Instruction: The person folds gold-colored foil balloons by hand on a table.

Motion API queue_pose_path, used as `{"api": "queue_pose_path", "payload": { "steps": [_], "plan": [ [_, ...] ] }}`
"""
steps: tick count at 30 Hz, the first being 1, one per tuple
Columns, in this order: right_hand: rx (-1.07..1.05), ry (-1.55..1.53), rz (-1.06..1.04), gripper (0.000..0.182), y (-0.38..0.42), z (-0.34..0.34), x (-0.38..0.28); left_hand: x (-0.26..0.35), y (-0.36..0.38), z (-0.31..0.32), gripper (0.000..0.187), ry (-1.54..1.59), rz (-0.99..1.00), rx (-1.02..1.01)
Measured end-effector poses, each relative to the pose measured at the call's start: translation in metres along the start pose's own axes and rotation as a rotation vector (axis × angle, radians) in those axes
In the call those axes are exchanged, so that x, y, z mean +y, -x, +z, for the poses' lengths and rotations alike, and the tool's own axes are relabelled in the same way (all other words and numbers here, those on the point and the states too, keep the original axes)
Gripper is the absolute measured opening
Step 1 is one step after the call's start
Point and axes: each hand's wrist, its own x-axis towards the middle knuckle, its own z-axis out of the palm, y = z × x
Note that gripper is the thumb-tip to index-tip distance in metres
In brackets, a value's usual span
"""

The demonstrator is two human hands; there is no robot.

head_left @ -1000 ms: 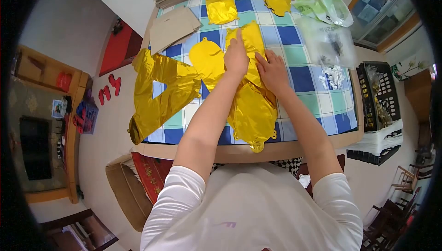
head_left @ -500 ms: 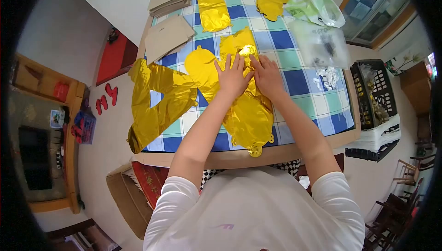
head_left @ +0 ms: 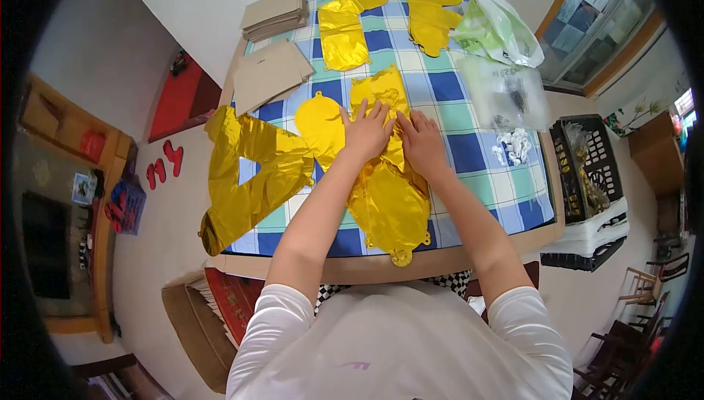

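Several flat gold foil sheets lie on a checked tablecloth. My left hand (head_left: pixel 366 134) rests on the central foil (head_left: pixel 389 206) with its fingers spread. Beside it, my right hand (head_left: pixel 424 143) lies flat on the right edge of the same foil, fingers stretched out. The two hands nearly meet at the thumbs. A rounded gold foil (head_left: pixel 320 125) shows just left of my left hand, and a large foil with a triangular hole (head_left: pixel 275 169) lies further left. Two more foils, one at the top middle (head_left: pixel 342 33) and one to its right (head_left: pixel 433 20), are at the far side.
Cardboard sheets (head_left: pixel 271 74) and a cardboard stack (head_left: pixel 273 15) occupy the back left. At the right are a green-white plastic bag (head_left: pixel 500 30), a clear bag (head_left: pixel 502 92) and small white pieces (head_left: pixel 515 147). A black crate (head_left: pixel 603 158) stands beyond the table's right edge.
The view has tilted, so the table appears lower in it. Both hands stay on the central foil, whose upper part looks flatter and less bunched between them.
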Motion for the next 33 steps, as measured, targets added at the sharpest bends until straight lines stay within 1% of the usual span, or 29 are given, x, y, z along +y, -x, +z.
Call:
{"api": "queue_pose_path", "payload": {
  "steps": [3, 6, 8, 12, 15, 18, 20, 21, 24, 25, 28, 30, 32, 33],
  "plan": [
    [-0.002, 0.005, -0.005, 0.043, 0.001, -0.001, 0.001, 0.003, -0.001, 0.003, 0.049, 0.084, -0.083, -0.042],
    [-0.024, 0.012, -0.002, 0.042, 0.001, -0.001, 0.001, -0.003, -0.007, 0.004, 0.05, 0.092, -0.092, -0.103],
    [-0.066, 0.027, 0.008, 0.042, 0.001, 0.001, 0.003, -0.007, -0.005, 0.009, 0.051, 0.019, -0.05, -0.087],
    [-0.071, 0.027, 0.012, 0.038, 0.001, 0.001, 0.002, -0.011, 0.002, 0.017, 0.055, -0.089, 0.014, -0.026],
    [-0.072, 0.027, 0.009, 0.038, 0.002, 0.002, 0.003, -0.011, 0.01, 0.011, 0.059, -0.112, -0.005, -0.018],
    [-0.067, 0.024, -0.002, 0.039, 0.0, 0.003, 0.005, -0.007, 0.038, -0.01, 0.061, 0.033, -0.156, 0.194],
    [-0.055, 0.015, -0.004, 0.039, 0.002, 0.006, 0.006, -0.034, 0.052, 0.0, 0.06, 0.543, -0.373, 0.429],
    [-0.055, 0.018, 0.001, 0.039, 0.003, 0.006, 0.005, -0.04, 0.061, -0.005, 0.059, 0.799, -0.484, 0.536],
    [-0.06, 0.026, -0.002, 0.039, 0.001, 0.003, 0.004, -0.048, 0.081, -0.026, 0.054, 1.644, -0.734, 0.514],
    [-0.059, 0.026, -0.005, 0.039, 0.002, 0.003, 0.004, -0.042, 0.083, -0.035, 0.047, 1.614, -0.827, 0.527],
    [-0.069, 0.03, -0.008, 0.041, 0.001, 0.001, 0.003, -0.055, 0.085, -0.029, 0.036, 1.598, -0.875, 0.43],
    [-0.078, 0.03, -0.011, 0.041, 0.001, 0.001, 0.004, -0.056, 0.088, -0.03, 0.035, 1.551, -0.855, 0.404],
    [-0.032, 0.028, -0.028, 0.038, 0.002, 0.001, 0.003, -0.059, 0.09, -0.034, 0.034, 1.482, -0.834, 0.369],
    [-0.008, 0.029, -0.04, 0.037, 0.001, 0.001, 0.003, -0.056, 0.09, -0.039, 0.034, 1.437, -0.799, 0.438]
  ]
}}
